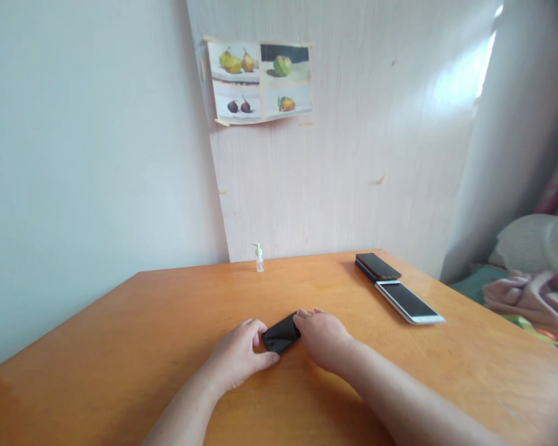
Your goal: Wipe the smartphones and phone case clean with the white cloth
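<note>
A black smartphone [281, 334] lies at a slant on the wooden table, its dark glossy face up. My left hand [240, 352] grips its left end, with the thumb along the near edge and the curled fingers at the far left corner. Over the right end of the phone is my right hand [323, 334], its fingers bent around that edge and its thumb out of sight. Both hands rest low at the tabletop.
A small clear pump bottle [260, 261] stands near the back edge of the table [190, 310]. To the right lie a white-framed tablet [409, 302] and a dark device [377, 266] behind it. Fruit pictures [260, 82] hang on the wall; bedding [521, 291] is beyond the right edge.
</note>
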Tool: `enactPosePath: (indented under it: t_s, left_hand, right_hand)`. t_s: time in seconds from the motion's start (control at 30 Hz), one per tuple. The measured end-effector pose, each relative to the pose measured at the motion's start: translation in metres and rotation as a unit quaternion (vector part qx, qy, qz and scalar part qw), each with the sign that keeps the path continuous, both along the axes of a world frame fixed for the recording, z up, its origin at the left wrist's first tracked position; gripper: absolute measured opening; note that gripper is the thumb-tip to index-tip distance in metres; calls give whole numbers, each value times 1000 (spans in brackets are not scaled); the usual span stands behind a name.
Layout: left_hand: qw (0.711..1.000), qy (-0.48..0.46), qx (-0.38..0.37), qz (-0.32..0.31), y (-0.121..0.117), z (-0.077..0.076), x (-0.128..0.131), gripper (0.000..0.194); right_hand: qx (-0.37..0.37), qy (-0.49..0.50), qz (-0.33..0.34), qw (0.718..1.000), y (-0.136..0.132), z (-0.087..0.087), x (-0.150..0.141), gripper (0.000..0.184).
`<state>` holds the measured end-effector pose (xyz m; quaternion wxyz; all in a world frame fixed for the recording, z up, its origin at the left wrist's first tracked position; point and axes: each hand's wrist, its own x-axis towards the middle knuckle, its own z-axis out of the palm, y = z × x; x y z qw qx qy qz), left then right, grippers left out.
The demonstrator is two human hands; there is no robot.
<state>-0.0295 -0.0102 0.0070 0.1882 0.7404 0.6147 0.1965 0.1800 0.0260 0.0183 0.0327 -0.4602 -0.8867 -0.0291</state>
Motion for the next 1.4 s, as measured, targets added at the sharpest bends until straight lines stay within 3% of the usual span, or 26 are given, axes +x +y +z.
enactPosePath:
  t_s: [0.13,0.2,0.37,0.57,0.63,0.83,1.07,1.13,1.27,1.33,1.4]
  left_hand:
    - [1000,-10,-8,5,-1,0,1,36]
    - [1000,-17,-4,5,0,-1,1,36]
    - [1000,-4,3,-5,1,-2,-1,34]
    - [1000,-1,7,0,1,-2,0,38]
    - [1000,-3,7,0,1,-3,0,38]
    - [1000,-21,3,0,0,-2,2,38]
    - [1000,0,1,-5,0,3,2,35]
    - [1000,-6,-1,-3,0,2,2,36]
    - [1000,-16,13,-4,0,-2,2,34]
    - [1000,-15,19,-7,0,-2,2,32]
    - [1000,-14,13,-6,0,-2,1,34]
  right_hand:
    - [-32,7,65,997,-20,9,-14,27]
    - [-46,40,64,996,-23,12,-15,27]
    - [-39,181,-36,982,3,5,1,23]
    - [-15,148,-112,983,21,-6,7,26]
    - [-17,145,-95,985,14,-8,0,27]
    - [-26,115,93,989,-12,-5,-15,25]
    - [3,35,-36,999,7,5,4,26]
    - [4,39,-1,999,-1,9,0,26]
    - [-22,74,147,986,-27,14,-14,25]
    - [-30,79,161,983,-31,15,-16,25]
    - [-24,64,116,991,-25,16,-12,26]
